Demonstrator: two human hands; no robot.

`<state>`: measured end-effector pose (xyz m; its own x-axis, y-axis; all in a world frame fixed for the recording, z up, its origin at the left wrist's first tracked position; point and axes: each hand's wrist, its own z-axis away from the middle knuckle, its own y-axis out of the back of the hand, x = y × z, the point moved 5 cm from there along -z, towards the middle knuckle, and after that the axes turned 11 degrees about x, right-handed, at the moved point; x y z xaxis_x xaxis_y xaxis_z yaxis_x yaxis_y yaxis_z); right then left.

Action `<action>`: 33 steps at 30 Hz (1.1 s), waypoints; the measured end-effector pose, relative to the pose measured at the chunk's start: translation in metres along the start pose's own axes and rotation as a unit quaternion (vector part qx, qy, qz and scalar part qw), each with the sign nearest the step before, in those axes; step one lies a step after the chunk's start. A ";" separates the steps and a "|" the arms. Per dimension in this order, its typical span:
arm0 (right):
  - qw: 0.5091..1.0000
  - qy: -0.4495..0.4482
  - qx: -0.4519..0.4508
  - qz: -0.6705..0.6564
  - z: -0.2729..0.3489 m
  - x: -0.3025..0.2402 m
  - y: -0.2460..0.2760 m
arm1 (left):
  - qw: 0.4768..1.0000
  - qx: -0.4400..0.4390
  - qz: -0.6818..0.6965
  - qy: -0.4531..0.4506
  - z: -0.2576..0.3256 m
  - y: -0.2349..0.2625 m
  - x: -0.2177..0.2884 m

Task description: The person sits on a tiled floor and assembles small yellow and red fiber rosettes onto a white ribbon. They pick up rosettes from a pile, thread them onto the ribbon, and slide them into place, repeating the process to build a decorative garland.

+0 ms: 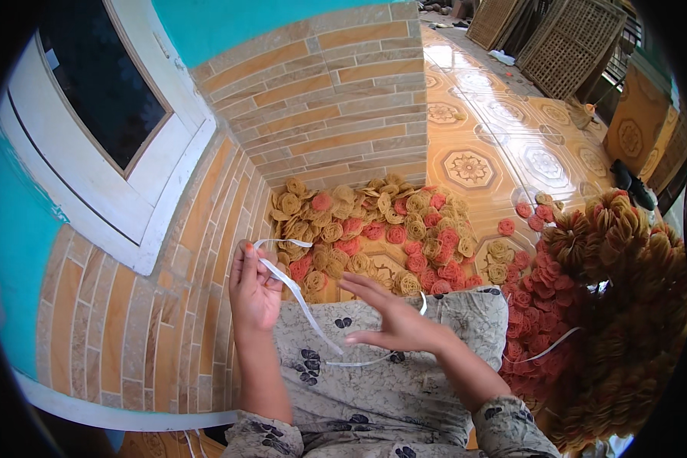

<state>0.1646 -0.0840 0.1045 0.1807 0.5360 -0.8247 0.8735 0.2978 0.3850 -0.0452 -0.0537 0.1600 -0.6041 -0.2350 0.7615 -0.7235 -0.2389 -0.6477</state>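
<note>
Between the thumb and fingers of my left hand [255,296] is a narrow white strip [304,305], flat like plastic ribbon. One short end bends away past the fingertips; the rest hangs down to my patterned lap [313,397]. From there it passes behind my right hand [397,320], and a bit of it shows again above the knuckles. That hand hovers over my lap, fingers stretched and thumb apart, with nothing visible in it. Beyond my knees lie many round, lacy discs [336,221], tan and reddish-pink, resembling coiled rosettes.
At my right hang thick bunches of the same discs [618,305], beside a heap of reddish ones [542,305]. A tiled wall [328,99] and a white-framed window [130,137] stand at left. Woven racks [569,49] lean at the far right, past the glossy floor [469,164].
</note>
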 end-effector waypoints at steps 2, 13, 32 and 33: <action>0.996 0.060 0.028 -0.058 -0.026 -0.009 -0.032 | 1.000 -0.013 0.009 0.021 0.008 -0.007 -0.003; 0.939 -0.188 -0.143 -0.251 -0.002 0.055 -0.036 | 0.984 0.089 -0.142 -0.062 0.010 0.094 0.008; 0.971 -0.182 -0.150 0.051 0.013 0.107 -0.001 | 0.657 -0.008 -0.691 -0.300 0.015 -0.013 -0.002; 0.962 -0.193 -0.119 0.152 0.017 0.116 0.016 | 0.698 -0.025 -0.684 -0.210 -0.003 -0.001 -0.007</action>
<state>0.2075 -0.0306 0.0077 0.6067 0.3074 -0.7331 0.6333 0.3706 0.6794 -0.0409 -0.0489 0.1552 0.8077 -0.0776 0.5845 -0.5440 -0.4802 0.6881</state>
